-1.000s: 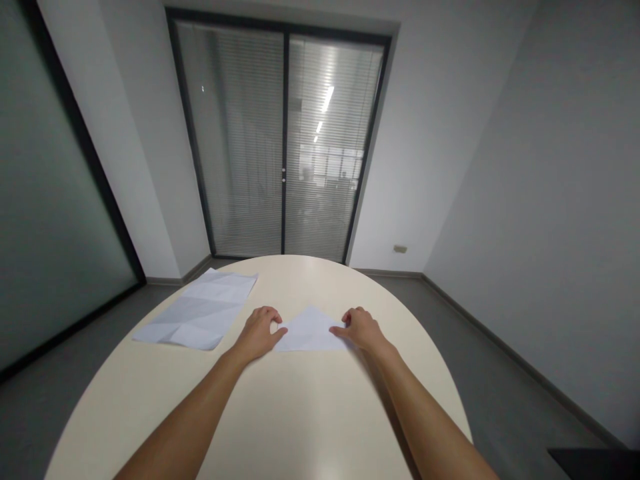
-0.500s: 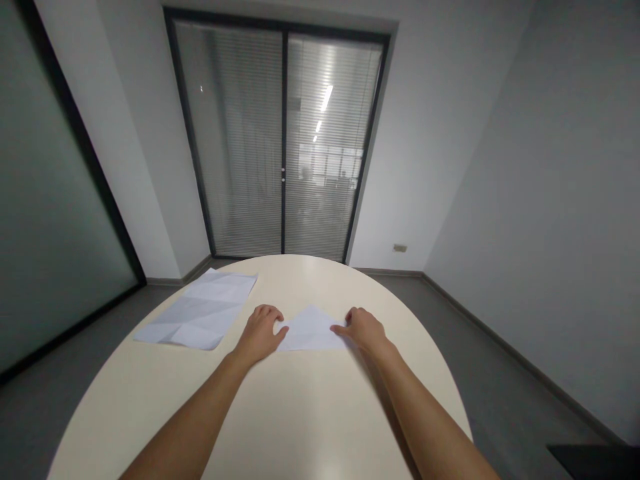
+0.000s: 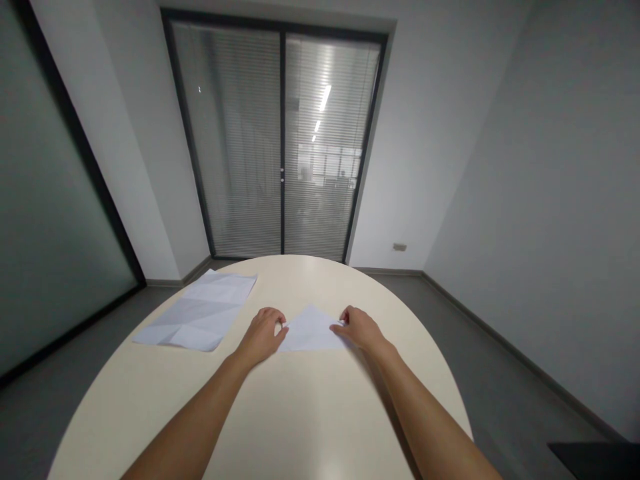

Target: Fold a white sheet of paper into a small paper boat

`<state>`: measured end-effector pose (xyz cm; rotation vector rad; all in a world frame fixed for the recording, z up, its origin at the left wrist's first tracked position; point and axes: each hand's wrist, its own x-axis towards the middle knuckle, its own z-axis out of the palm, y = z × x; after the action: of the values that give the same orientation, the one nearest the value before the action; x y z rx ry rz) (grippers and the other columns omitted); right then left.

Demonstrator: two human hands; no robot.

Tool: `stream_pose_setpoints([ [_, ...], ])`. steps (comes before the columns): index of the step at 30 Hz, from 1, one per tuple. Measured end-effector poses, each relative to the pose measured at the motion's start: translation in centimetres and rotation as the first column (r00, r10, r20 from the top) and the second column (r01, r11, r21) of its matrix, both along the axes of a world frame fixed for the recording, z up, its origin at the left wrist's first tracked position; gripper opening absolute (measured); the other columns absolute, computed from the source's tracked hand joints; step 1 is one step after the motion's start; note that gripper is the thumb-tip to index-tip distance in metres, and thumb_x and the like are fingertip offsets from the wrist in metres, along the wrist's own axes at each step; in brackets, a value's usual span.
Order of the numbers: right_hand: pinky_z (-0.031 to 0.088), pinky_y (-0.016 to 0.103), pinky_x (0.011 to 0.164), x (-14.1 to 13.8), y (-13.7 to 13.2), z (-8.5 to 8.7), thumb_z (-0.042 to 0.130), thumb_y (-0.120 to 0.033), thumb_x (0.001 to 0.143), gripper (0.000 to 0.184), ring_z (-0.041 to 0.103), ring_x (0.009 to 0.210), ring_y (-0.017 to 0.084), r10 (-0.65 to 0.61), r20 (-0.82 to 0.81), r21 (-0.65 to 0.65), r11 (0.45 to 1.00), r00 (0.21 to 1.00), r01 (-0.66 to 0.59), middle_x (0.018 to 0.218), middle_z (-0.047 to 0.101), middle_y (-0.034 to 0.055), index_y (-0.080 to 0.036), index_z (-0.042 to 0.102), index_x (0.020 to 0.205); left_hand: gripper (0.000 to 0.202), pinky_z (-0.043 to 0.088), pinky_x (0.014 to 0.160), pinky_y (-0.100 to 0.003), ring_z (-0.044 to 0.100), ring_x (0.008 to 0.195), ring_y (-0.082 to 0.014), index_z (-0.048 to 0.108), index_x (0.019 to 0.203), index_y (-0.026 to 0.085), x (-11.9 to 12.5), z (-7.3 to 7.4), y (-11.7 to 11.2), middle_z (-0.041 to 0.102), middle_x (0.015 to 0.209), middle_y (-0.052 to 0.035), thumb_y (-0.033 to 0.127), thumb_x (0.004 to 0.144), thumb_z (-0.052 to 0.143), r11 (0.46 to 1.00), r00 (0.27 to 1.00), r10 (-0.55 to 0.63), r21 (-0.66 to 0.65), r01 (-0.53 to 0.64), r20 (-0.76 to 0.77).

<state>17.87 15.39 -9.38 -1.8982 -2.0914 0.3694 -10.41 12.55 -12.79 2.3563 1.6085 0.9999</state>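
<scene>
Head view: a white folded paper [image 3: 311, 333] with a peaked far edge lies on the pale table [image 3: 280, 420], between the person's two hands. The left hand [image 3: 267, 330] grasps its left end in a pinch; the right hand [image 3: 357, 327] pinches the right end likewise. Both hands hide the paper's side corners. A larger creased sheet [image 3: 205, 310] lies flat to the left, near the table's far-left edge, apart from the left hand. The table has a curved rim. Beyond it stand glass panels with blinds [image 3: 240, 153], dark-framed, and a pale wall [image 3: 425, 133] bearing a small plate [image 3: 399, 247]. The floor [image 3: 505, 373] is grey.
</scene>
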Motion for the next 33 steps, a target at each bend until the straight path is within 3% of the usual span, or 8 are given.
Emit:
stream_pose_setpoints([
  [11, 0.044, 0.023, 0.075, 0.0, 0.5, -0.2, 0.065, -0.022, 0.086, 0.023, 0.065, 0.086, 0.016, 0.152, -0.110, 0.039, 0.988, 0.982, -0.149, 0.097, 0.074, 0.0050, -0.019, 0.071, 0.108, 0.013, 0.045, 0.088, -0.035, 0.060, 0.092, -0.0214, 0.067, 0.095, 0.021, 0.6, 0.3, 0.3, 0.069, 0.087, -0.0038, 0.015, 0.086, 0.060, 0.999, 1.000, -0.011, -0.031, 0.010, -0.012],
  [19, 0.044, 0.025, 0.069, 0.5, 0.1, 0.6, 0.066, -0.018, 0.078, 0.015, 0.067, 0.080, 0.019, 0.136, -0.050, 0.007, 0.991, 0.989, -0.136, 0.088, 0.076, 0.0065, -0.018, 0.077, 0.088, 0.015, 0.044, 0.084, -0.034, 0.061, 0.088, -0.0209, 0.068, 0.093, 0.022, 1.4, 0.9, -0.2, 0.069, 0.089, -0.0040, 0.016, 0.089, 0.054, 0.999, 0.995, -0.026, -0.040, 0.022, -0.098],
  [22, 0.045, 0.025, 0.075, 0.0, -0.1, 0.5, 0.061, -0.014, 0.081, 0.021, 0.068, 0.085, 0.019, 0.177, -0.039, 0.015, 0.984, 0.983, -0.176, 0.091, 0.077, 0.0057, -0.020, 0.078, 0.091, 0.016, 0.042, 0.084, -0.035, 0.062, 0.086, -0.0211, 0.067, 0.091, 0.022, 1.4, 1.1, -0.3, 0.069, 0.088, -0.0032, 0.016, 0.090, 0.053, 1.000, 0.988, -0.014, -0.029, 0.010, -0.153],
  [27, 0.042, 0.022, 0.093, -1.3, -0.4, -0.2, 0.053, -0.014, 0.089, 0.030, 0.065, 0.107, 0.018, 0.233, -0.015, 0.080, 0.970, 0.972, -0.232, 0.113, 0.074, 0.0049, -0.022, 0.076, 0.108, 0.018, 0.040, 0.087, -0.038, 0.062, 0.093, -0.0231, 0.068, 0.092, 0.022, 1.2, 1.3, -0.3, 0.069, 0.093, -0.0045, 0.015, 0.092, 0.052, 1.000, 0.966, 0.010, 0.020, -0.005, -0.258],
  [33, 0.044, 0.025, 0.088, -1.3, -0.1, -0.5, 0.051, -0.018, 0.091, 0.029, 0.066, 0.102, 0.021, 0.187, 0.054, 0.086, 0.978, 0.981, -0.192, 0.109, 0.074, 0.0085, -0.019, 0.074, 0.110, 0.024, 0.042, 0.087, -0.038, 0.061, 0.096, -0.0241, 0.070, 0.095, 0.024, 1.2, 1.3, -0.4, 0.069, 0.099, -0.0051, 0.009, 0.090, 0.052, 0.998, 0.933, -0.051, 0.008, 0.058, -0.357],
])
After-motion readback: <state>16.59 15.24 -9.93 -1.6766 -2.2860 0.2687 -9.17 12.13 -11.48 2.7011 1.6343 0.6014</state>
